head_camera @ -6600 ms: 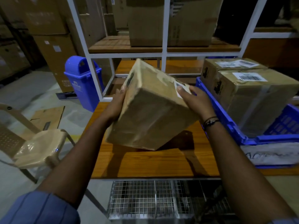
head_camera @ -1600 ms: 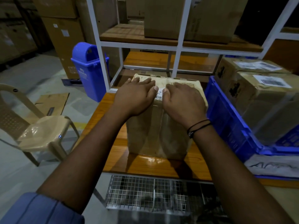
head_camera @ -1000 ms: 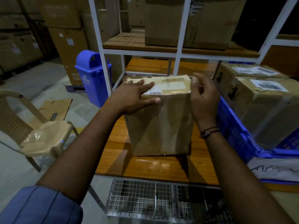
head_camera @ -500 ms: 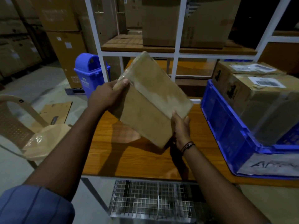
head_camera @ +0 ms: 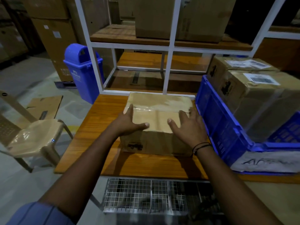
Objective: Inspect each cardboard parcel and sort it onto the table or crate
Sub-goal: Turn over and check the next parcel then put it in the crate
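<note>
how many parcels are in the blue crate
2: a near parcel and a far parcel right behind it, both in the blue crate. Others may be hidden beneath or behind them.

light dim | grey floor point(head_camera: 24, 75) | beige chair point(head_camera: 34, 137) | blue bin point(head_camera: 82, 70) | white rack point(head_camera: 172, 44) | cartons point(head_camera: 53, 34) probably stacked behind

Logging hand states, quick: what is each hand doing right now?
Left hand: open, fingers spread on top of the taped brown cardboard parcel.
Right hand: open, resting flat on the same parcel's top.
</note>
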Demonstrator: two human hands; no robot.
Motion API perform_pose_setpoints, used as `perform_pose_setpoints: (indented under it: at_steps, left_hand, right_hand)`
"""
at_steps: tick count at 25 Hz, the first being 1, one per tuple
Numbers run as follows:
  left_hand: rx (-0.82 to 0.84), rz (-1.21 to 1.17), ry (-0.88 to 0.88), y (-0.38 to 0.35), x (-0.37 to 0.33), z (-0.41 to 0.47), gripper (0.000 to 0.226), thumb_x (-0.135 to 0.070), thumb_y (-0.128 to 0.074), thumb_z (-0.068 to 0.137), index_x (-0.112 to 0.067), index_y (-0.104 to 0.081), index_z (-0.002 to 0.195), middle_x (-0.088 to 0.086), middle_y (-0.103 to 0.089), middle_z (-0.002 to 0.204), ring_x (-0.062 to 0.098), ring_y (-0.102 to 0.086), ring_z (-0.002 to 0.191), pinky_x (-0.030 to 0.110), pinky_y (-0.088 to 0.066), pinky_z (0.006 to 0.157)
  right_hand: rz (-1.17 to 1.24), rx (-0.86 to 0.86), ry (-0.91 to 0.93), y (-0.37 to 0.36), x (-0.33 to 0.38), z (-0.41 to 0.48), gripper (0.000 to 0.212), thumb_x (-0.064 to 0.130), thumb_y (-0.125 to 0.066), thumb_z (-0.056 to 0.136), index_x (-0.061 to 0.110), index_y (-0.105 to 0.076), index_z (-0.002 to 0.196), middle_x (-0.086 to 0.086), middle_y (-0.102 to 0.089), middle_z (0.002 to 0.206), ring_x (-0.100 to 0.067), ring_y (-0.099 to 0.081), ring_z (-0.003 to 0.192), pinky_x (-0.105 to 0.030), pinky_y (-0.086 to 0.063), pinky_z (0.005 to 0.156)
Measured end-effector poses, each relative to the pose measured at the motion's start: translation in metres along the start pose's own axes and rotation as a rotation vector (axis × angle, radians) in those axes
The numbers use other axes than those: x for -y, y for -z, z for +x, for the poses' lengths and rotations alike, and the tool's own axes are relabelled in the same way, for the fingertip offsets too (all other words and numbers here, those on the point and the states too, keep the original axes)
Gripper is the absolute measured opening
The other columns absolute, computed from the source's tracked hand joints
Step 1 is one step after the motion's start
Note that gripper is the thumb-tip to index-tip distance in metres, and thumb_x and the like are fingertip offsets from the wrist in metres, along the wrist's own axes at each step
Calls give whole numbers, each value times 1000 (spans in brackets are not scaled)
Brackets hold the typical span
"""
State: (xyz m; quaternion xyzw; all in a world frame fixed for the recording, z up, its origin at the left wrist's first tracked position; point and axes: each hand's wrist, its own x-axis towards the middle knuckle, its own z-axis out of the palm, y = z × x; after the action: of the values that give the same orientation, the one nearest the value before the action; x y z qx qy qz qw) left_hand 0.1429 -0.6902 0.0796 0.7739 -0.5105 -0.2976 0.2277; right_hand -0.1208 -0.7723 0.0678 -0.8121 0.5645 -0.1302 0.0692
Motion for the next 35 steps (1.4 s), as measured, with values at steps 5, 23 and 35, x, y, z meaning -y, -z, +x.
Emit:
perform_pose_setpoints:
  at_steps: [5,23,35]
  left_hand:
    - [137,245,10,-6,-16,0,141,-87,-70,51,-44,3,164,4,38,165,46,0,157,56,-28,124]
    - [-74,604,-108,-60,-84,124,134,-103,-21,58,-29,9,166,19,21,170,53,12,154,66,-7,124]
    - [-100,626,-96,-59,-103,176,136,-103,-19,57,-25,3,167,21,16,171,53,7,155,65,-9,124]
  right_hand:
    - [-159,97,115,-2,-2,3,103,92,-2,85,28,-28,161,-11,-19,171,-36,-11,158,-65,-8,122]
    - [-242,102,59,-5,-72,132,96,85,-5,91,25,-21,165,-12,-13,173,-35,-11,159,-58,-5,126]
    - [-189,87,46,-10,-83,191,82,75,-17,99,26,-23,165,-10,-14,173,-33,-10,159,-57,-4,126]
